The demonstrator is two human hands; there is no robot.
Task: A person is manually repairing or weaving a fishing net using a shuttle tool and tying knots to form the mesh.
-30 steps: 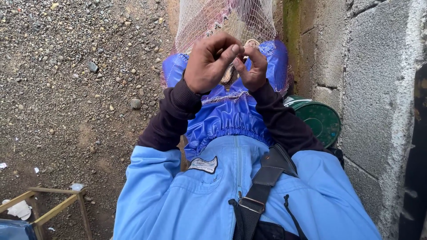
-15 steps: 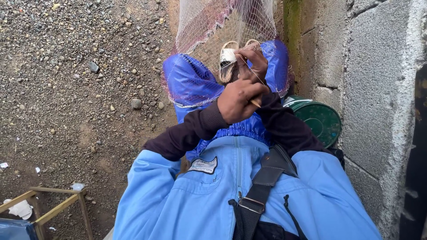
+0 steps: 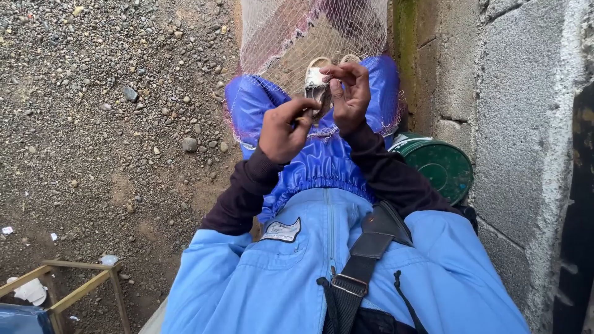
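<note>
At nine o'clock lies the gravel ground (image 3: 93,124). Your left hand (image 3: 284,130) pinches a small thin tool (image 3: 304,117). Toward one o'clock from it, your right hand (image 3: 350,93) grips the pale net (image 3: 297,31) over your blue-covered knees (image 3: 322,154). At three o'clock sits a green lid (image 3: 442,167).
</note>
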